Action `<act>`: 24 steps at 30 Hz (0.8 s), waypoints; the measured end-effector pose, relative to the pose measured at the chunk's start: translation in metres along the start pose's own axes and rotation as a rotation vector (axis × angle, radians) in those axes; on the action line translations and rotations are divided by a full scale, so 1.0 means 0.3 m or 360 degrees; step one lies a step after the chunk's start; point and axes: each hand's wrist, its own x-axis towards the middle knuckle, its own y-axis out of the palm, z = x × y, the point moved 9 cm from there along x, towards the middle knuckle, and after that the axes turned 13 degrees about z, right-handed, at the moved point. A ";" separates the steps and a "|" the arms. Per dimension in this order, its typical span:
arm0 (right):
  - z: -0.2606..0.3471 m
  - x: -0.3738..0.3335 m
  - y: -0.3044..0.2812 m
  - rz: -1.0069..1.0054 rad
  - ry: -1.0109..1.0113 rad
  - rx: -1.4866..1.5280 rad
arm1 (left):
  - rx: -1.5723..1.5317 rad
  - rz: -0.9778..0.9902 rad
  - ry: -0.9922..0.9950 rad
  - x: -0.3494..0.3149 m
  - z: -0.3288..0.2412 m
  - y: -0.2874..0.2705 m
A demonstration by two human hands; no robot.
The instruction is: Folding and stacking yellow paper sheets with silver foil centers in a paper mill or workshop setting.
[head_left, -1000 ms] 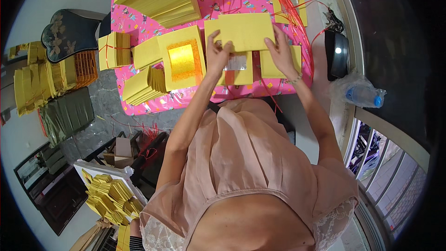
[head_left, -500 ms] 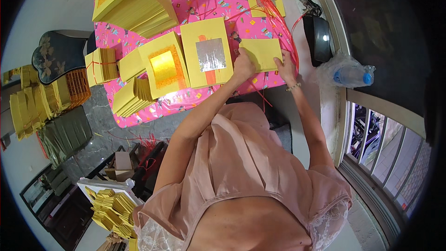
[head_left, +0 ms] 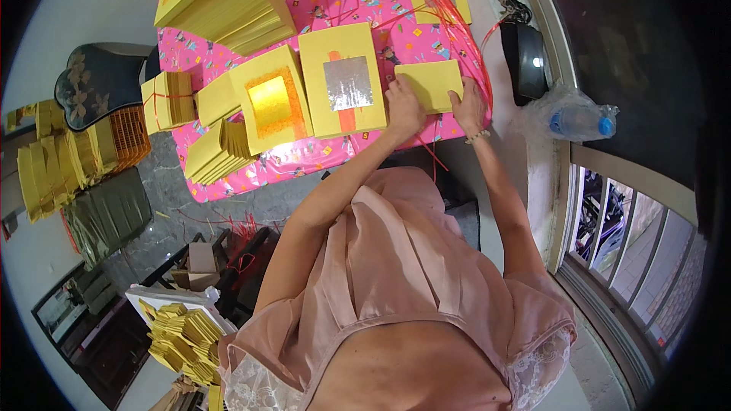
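Observation:
A small stack of plain yellow paper (head_left: 430, 85) lies near the right front corner of the table. My right hand (head_left: 468, 110) grips its right edge, the thumb on top. At its left edge my left hand (head_left: 406, 110) is closed against the paper, fingertips partly hidden. Just left of that hand rests a larger yellow paper stack with a silver square and orange band (head_left: 314, 57). Beside it lies a stack with a gold square in an orange border (head_left: 244, 68).
A tall yellow paper pile (head_left: 228, 19) stands on the pink patterned tablecloth (head_left: 183, 49). Red strings (head_left: 449, 7) trail along the right side. A plastic-wrapped bottle (head_left: 582, 120) and a black device (head_left: 521, 65) lie on the sill. Folded bundles (head_left: 217, 156) sit at front left.
My left hand has shifted slightly right and lower along the small stack's left edge. The right hand keeps its place on the right edge. The whole view has moved a little.

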 end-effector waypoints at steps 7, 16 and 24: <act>0.063 -0.007 -0.090 -0.0158 -0.0107 -0.0398 | -0.0406 0.0196 0.0536 -0.204 -0.135 -0.224; 0.540 -0.124 -0.056 0.0267 -0.1004 -0.0015 | 0.0144 -0.0182 0.0396 -0.402 0.146 -0.506; 0.708 -0.220 0.159 0.0628 -0.1373 -0.0377 | 0.0335 -0.0144 0.0396 -0.416 0.258 -0.492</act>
